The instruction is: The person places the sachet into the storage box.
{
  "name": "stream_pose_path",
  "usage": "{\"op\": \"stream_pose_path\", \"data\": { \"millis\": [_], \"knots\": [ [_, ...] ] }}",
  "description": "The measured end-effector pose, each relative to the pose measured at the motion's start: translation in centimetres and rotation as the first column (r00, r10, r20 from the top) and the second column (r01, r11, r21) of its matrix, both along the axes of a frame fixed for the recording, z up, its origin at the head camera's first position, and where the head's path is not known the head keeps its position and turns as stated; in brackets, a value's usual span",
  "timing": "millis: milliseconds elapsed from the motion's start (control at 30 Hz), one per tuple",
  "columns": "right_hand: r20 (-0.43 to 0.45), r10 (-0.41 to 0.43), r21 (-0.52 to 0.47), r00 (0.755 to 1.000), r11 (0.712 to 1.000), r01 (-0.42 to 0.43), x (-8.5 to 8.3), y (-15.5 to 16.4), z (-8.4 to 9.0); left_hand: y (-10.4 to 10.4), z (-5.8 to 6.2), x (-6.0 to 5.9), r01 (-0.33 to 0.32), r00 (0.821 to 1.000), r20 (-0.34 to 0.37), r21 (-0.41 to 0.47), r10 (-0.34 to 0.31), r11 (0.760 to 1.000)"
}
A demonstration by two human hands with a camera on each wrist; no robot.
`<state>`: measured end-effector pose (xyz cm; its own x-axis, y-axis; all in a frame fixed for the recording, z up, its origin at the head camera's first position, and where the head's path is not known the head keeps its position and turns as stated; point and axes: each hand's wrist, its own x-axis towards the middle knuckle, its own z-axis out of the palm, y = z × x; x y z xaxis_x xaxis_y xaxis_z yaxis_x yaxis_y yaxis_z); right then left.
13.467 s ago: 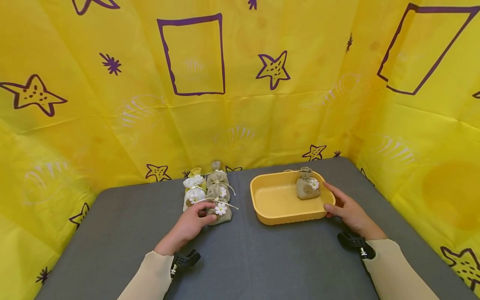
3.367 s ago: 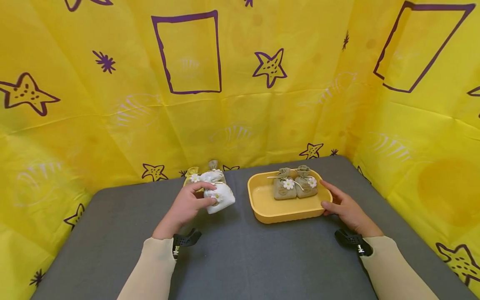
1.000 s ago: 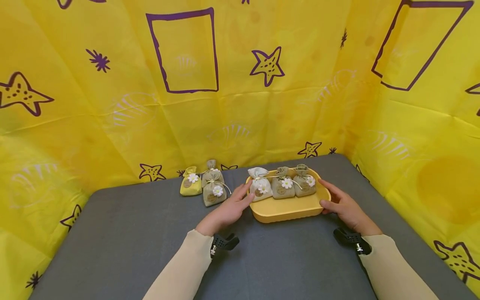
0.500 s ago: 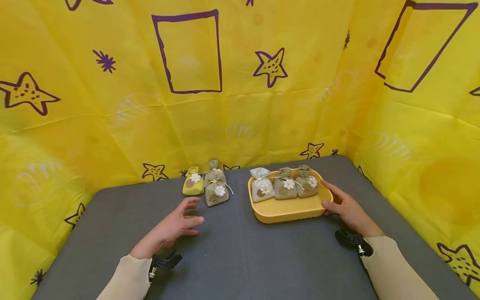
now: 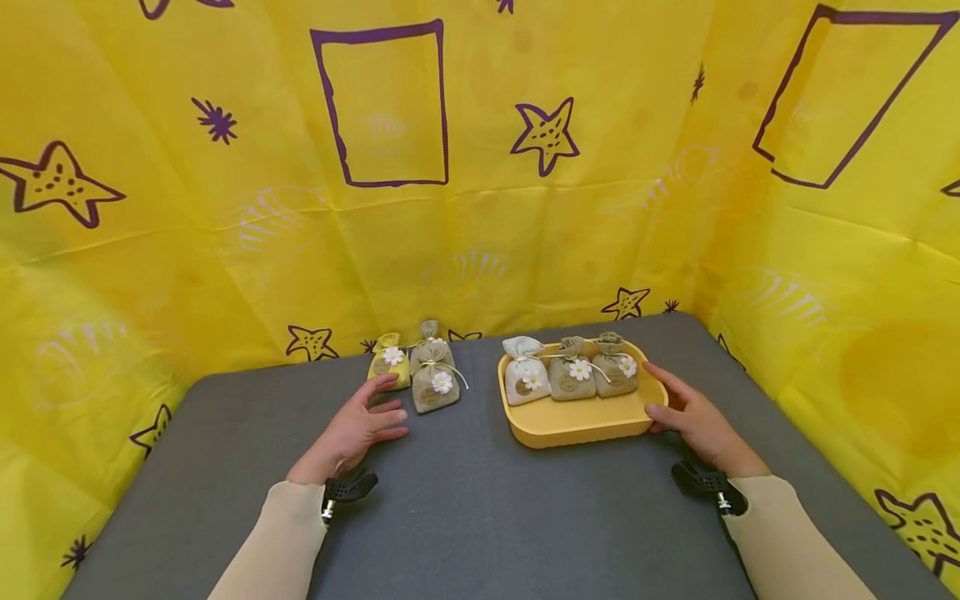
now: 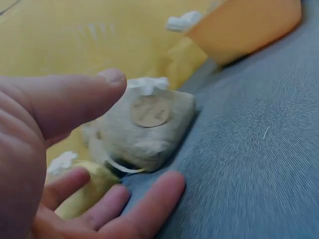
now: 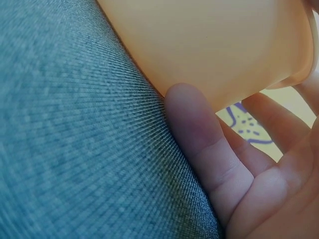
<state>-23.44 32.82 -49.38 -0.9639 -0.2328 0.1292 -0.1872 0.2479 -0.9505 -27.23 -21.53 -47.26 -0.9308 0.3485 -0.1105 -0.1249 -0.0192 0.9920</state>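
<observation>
My left hand (image 5: 354,429) hovers over the table, fingers spread and holding nothing. Just beyond its fingertips lies a grey-beige drawstring sachet (image 5: 426,398) with a white flower, also close in front of the thumb in the left wrist view (image 6: 174,112). Another beige sachet (image 5: 428,331) is partly hidden behind it, and a yellow sachet (image 5: 401,379) lies to their left, partly covered by my fingers. My right hand (image 5: 705,429) grips the right end of a yellow tray (image 5: 577,433), thumb on its near side. Inside stand a white sachet (image 5: 523,390) and two grey-brown sachets (image 5: 573,387) (image 5: 617,383) in a row.
A grey cloth covers the table (image 5: 495,533). Yellow curtains (image 5: 480,233) with star and fish drawings rise right behind the table and along its right side. Bare tray floor shows in front of the row of sachets.
A grey-brown sachet and then the white one came into the tray from the left group. My left hand let go, drew back left, and now reaches towards the remaining sachets. The right hand stayed put.
</observation>
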Motion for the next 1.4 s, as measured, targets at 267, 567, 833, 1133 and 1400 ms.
{"op": "stream_pose_path", "data": {
  "millis": [267,567,833,1133,1400],
  "knots": [
    [0.007,0.004,-0.008,1.000,1.000,-0.004,0.1,-0.2,0.2,2.4,0.0,-1.8,0.033,0.998,-0.048,-0.055,-0.035,0.998],
    [0.001,-0.009,0.014,1.000,1.000,0.009,0.0,-0.1,0.4,4.8,0.2,-2.2,-0.126,0.970,-0.241,-0.417,0.024,0.900],
    [0.006,-0.006,0.005,1.000,1.000,0.006,0.1,-0.1,0.2,5.7,1.1,-1.3,-0.149,0.922,-0.371,-0.604,-0.111,0.783],
    [0.005,-0.013,0.024,1.000,1.000,0.013,0.1,-0.1,0.3,5.9,1.4,-0.4,-0.123,0.898,-0.401,-0.626,-0.182,0.770],
    [0.014,-0.011,0.016,1.000,1.000,0.010,0.1,-0.1,0.3,6.8,1.8,0.4,-0.121,0.847,-0.474,-0.612,-0.241,0.782]
  ]
}}
